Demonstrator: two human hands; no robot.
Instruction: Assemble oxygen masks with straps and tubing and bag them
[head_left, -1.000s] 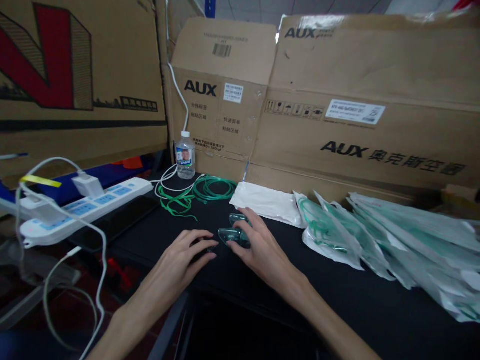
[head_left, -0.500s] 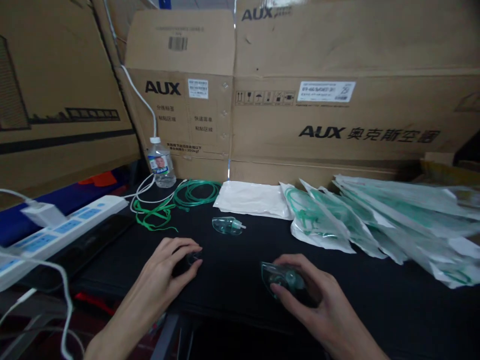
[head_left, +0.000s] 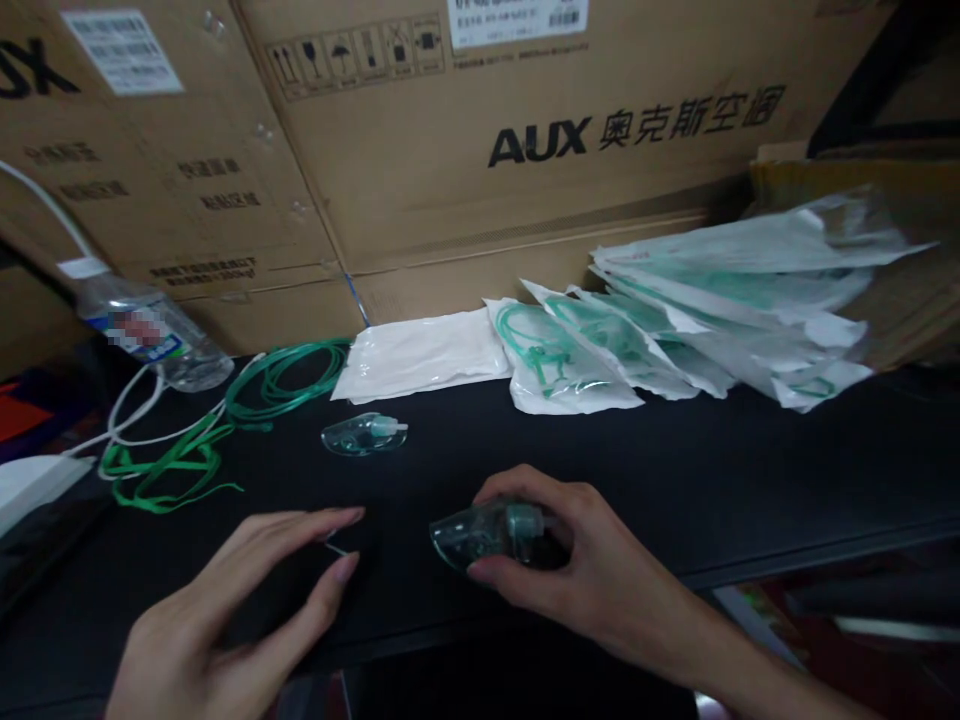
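In the head view my right hand (head_left: 555, 550) grips a clear green oxygen mask (head_left: 469, 540) from its connector side, thumb below and fingers above. The mask is held just over the black tabletop, its narrow end towards the left. My left hand (head_left: 255, 600) is at the lower left, thumb and forefinger curved towards each other. Between those fingertips shows a thin whitish sliver (head_left: 335, 546), too small to name. A second oxygen mask (head_left: 364, 434) with a pale connector lies on the table beyond both hands.
A white packet (head_left: 427, 355) and several bagged green tubing sets (head_left: 570, 355) line the cardboard wall (head_left: 480, 230). Left lie coiled green tubing (head_left: 289, 380), a green strap (head_left: 169, 465) and a white cable (head_left: 112, 420). A plastic bottle (head_left: 161, 330) stands behind them; a power strip (head_left: 37, 485) is leftmost.
The view has turned right and down. The mask in my right hand has rotated so its connector shows more. My left hand's thumb and forefinger stay curved, the sliver now visible between them.
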